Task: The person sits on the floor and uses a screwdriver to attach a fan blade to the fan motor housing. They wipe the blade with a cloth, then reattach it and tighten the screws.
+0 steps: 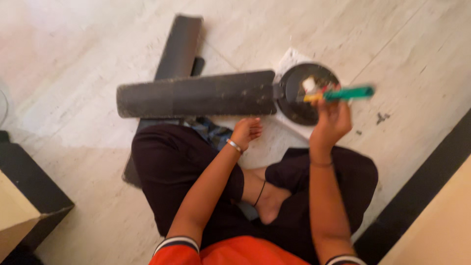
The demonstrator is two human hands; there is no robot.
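Observation:
I sit cross-legged on a pale floor. My right hand (331, 118) is raised and grips a green-handled tool (349, 93), a screwdriver by its look, whose tip points into a round black fan hub (294, 100). A long dark dusty blade (196, 94) sticks out of the hub to the left. My left hand (247, 130), with a bracelet on the wrist, hovers loosely curled just below the blade's inner end and holds nothing that I can see.
A second dark blade (177, 46) lies under the first and runs back beneath my left knee. A white cloth or paper (289, 56) lies under the hub. Small dark bits (381, 118) lie to the right. Furniture edges stand at the lower left (29, 196) and the lower right (431, 216).

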